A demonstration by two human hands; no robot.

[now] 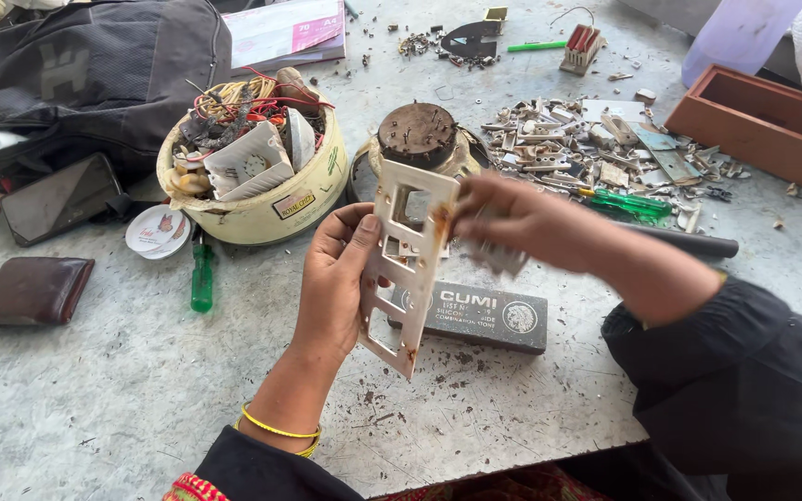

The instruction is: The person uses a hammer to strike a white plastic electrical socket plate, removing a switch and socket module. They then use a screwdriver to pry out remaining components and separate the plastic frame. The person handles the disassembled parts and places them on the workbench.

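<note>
My left hand (333, 278) holds a long white plastic switch plate (405, 269) upright by its left edge. The plate has several rectangular cut-outs and rust stains. My right hand (512, 221) is at the plate's upper right edge and pinches a small grey-white part (498, 257), blurred by motion. Both hands hover above the grey table (95, 390). A dark rectangular box (485, 317) lies flat on the table just behind the plate.
A cream tub (262, 199) of wires and switch parts stands at left, a green screwdriver (201, 278) beside it. A round brown part (418, 135), a scrap pile (587, 153), a second green screwdriver (631, 206), a wallet (33, 291), phone (59, 199), black bag (85, 74) and wooden box (754, 125) surround.
</note>
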